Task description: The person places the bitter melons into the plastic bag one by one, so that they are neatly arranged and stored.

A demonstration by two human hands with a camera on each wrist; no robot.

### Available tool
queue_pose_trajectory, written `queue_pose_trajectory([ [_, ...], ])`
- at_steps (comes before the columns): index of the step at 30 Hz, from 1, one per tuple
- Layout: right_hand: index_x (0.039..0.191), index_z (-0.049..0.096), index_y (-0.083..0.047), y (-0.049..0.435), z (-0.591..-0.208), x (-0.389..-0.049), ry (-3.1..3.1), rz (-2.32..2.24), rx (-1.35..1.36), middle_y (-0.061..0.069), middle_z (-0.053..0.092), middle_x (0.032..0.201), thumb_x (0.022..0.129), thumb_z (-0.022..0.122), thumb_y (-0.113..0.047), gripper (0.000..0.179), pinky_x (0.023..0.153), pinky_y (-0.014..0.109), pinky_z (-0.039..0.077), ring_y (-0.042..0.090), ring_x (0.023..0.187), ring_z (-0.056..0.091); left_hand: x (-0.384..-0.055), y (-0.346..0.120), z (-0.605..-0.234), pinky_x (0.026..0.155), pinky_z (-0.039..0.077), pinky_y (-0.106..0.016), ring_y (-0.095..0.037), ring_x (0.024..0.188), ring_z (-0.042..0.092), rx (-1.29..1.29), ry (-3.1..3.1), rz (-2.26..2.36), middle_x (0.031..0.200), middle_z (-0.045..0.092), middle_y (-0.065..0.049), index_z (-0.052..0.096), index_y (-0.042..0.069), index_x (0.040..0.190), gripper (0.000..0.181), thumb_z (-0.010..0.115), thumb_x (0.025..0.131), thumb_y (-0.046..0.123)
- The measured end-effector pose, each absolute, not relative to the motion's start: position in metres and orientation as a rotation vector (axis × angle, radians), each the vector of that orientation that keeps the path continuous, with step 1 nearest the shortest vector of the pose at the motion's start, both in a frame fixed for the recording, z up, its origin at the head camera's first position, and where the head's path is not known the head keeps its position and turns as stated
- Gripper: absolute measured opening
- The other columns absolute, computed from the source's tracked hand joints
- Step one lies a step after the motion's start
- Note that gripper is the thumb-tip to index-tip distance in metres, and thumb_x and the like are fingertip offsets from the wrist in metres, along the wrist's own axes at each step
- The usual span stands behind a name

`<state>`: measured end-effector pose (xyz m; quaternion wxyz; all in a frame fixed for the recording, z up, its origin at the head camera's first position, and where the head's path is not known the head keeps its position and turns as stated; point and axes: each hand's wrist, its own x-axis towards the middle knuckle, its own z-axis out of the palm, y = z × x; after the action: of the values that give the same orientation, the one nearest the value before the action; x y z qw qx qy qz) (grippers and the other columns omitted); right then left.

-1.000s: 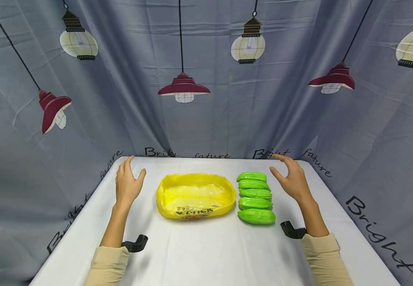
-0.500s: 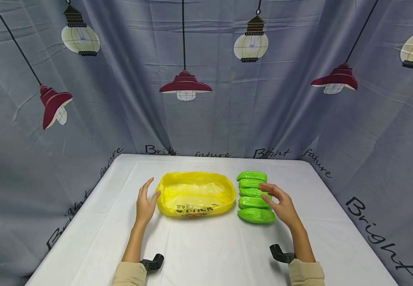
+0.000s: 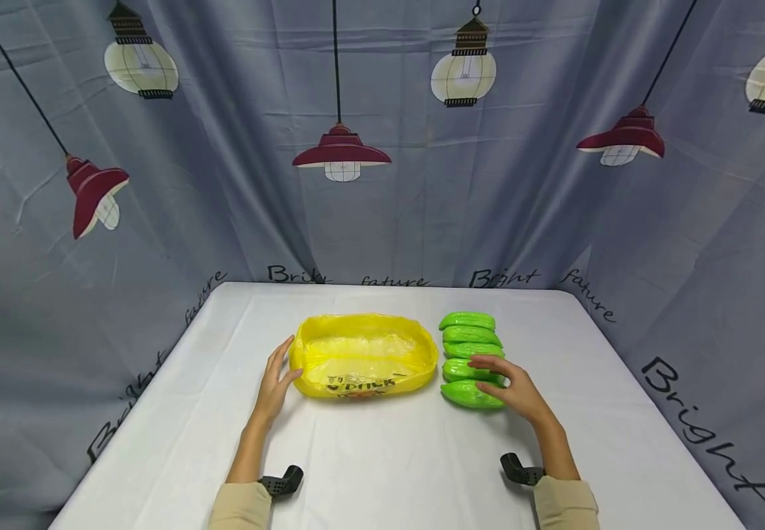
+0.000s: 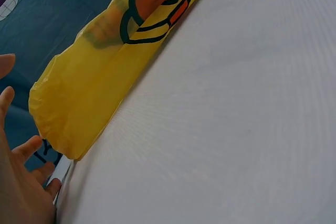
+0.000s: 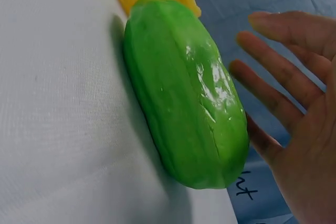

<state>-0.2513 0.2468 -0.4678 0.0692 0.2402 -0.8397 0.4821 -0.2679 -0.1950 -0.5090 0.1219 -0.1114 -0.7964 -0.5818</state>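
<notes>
A yellow plastic bag [image 3: 369, 353], its mouth spread wide and dark print on its front, sits mid-table. My left hand [image 3: 272, 386] is at the bag's left end, thumb and fingers spread apart right at its rim. To the right of the bag, several glossy green ridged vegetables like plump cucumbers [image 3: 467, 319] lie in a column. My right hand [image 3: 517, 390] hovers over the near end of that column with its fingers parted and nothing between them. In the right wrist view, the nearest green vegetable [image 5: 184, 93] lies beside the loosely extended fingers [image 5: 278, 72].
A white cloth covers the table [image 3: 369, 464]. Beyond its back edge hangs a grey-blue curtain [image 3: 382, 221] printed with lamps and lettering. Each wrist carries a black camera mount, such as the left mount [image 3: 283, 482].
Both hands have come inward and down: the left from the table's left side to the bag's rim, the right from beyond the green vegetables to over the nearest ones. The bag and vegetables stay put.
</notes>
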Motion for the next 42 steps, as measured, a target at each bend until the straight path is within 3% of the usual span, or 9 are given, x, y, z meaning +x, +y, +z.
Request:
queue_pose_trajectory([
  [14, 0.117, 0.06, 0.003, 0.25, -0.47, -0.248, -2.61, 1.404, 0.726, 0.018, 0.06, 0.116, 0.077, 0.071, -0.001, 0.041, 0.091, 0.061, 0.035, 0.038, 0.108, 0.052, -0.287, -0.202, -0.547, 0.098, 0.011, -0.071, -0.042, 0.135, 0.012, -0.392, -2.401, -1.611, 0.149, 0.016, -0.016, 0.024, 0.025, 0.147, 0.065, 0.055, 0.09, 0.019],
  [19, 0.117, 0.061, 0.002, 0.25, -0.47, -0.246, -2.648, 1.391, 0.693, 0.017, 0.061, 0.116, 0.076, 0.071, -0.001, 0.042, 0.092, 0.058, 0.035, 0.037, 0.11, 0.051, -0.281, -0.197, -0.538, 0.095, 0.015, -0.074, -0.049, 0.132, 0.013, -0.386, -2.467, -1.532, 0.148, 0.015, -0.022, 0.024, 0.018, 0.147, 0.064, 0.053, 0.091, 0.017],
  [21, 0.117, 0.061, 0.001, 0.25, -0.473, -0.246, -2.647, 1.374, 0.696, 0.016, 0.061, 0.116, 0.077, 0.071, -0.002, 0.042, 0.093, 0.056, 0.035, 0.036, 0.111, 0.051, -0.282, -0.197, -0.538, 0.093, 0.016, -0.074, -0.051, 0.131, 0.015, -0.373, -2.509, -1.483, 0.148, 0.014, -0.023, 0.023, 0.019, 0.148, 0.064, 0.053, 0.091, 0.017],
  [24, 0.116, 0.062, -0.001, 0.254, -0.486, -0.253, -2.635, 1.357, 0.703, 0.013, 0.062, 0.115, 0.077, 0.072, -0.003, 0.041, 0.094, 0.051, 0.035, 0.033, 0.112, 0.051, -0.287, -0.2, -0.547, 0.092, 0.018, -0.075, -0.051, 0.13, 0.016, -0.34, -2.559, -1.421, 0.149, 0.015, -0.019, 0.022, 0.03, 0.147, 0.065, 0.053, 0.091, 0.022],
  [29, 0.116, 0.063, -0.009, 0.263, -0.505, -0.264, -2.622, 1.349, 0.738, 0.005, 0.063, 0.116, 0.078, 0.073, -0.011, 0.04, 0.099, 0.034, 0.033, 0.021, 0.114, 0.051, -0.286, -0.201, -0.546, 0.093, 0.017, -0.074, -0.051, 0.13, 0.017, -0.293, -2.589, -1.406, 0.15, 0.016, -0.017, 0.02, 0.033, 0.147, 0.065, 0.053, 0.091, 0.024],
  [31, 0.116, 0.064, -0.011, 0.265, -0.508, -0.265, -2.609, 1.356, 0.749, 0.003, 0.063, 0.115, 0.078, 0.074, -0.013, 0.04, 0.099, 0.034, 0.033, 0.017, 0.114, 0.05, -0.285, -0.201, -0.546, 0.093, 0.017, -0.074, -0.051, 0.13, 0.018, -0.29, -2.599, -1.403, 0.15, 0.015, -0.018, 0.019, 0.032, 0.147, 0.066, 0.052, 0.09, 0.024],
  [36, 0.115, 0.065, -0.011, 0.265, -0.51, -0.264, -2.591, 1.321, 0.758, 0.002, 0.064, 0.114, 0.076, 0.075, -0.014, 0.04, 0.095, 0.042, 0.037, 0.014, 0.112, 0.051, -0.285, -0.201, -0.546, 0.093, 0.018, -0.074, -0.05, 0.13, 0.019, -0.284, -2.607, -1.387, 0.149, 0.016, -0.018, 0.02, 0.03, 0.147, 0.067, 0.053, 0.089, 0.025],
  [39, 0.116, 0.065, -0.011, 0.263, -0.506, -0.262, -2.622, 1.277, 0.741, 0.001, 0.064, 0.114, 0.075, 0.075, -0.012, 0.042, 0.09, 0.041, 0.041, 0.015, 0.109, 0.053, -0.286, -0.201, -0.546, 0.094, 0.018, -0.073, -0.049, 0.13, 0.02, -0.28, -2.603, -1.367, 0.149, 0.019, -0.017, 0.021, 0.031, 0.147, 0.066, 0.053, 0.09, 0.026],
  [42, 0.115, 0.065, -0.004, 0.26, -0.498, -0.256, -2.624, 1.266, 0.756, 0.008, 0.064, 0.11, 0.074, 0.075, -0.006, 0.042, 0.08, 0.041, 0.045, 0.023, 0.099, 0.055, -0.286, -0.201, -0.546, 0.096, 0.018, -0.071, -0.048, 0.13, 0.022, -0.278, -2.595, -1.359, 0.149, 0.021, -0.016, 0.022, 0.032, 0.146, 0.065, 0.054, 0.09, 0.027],
])
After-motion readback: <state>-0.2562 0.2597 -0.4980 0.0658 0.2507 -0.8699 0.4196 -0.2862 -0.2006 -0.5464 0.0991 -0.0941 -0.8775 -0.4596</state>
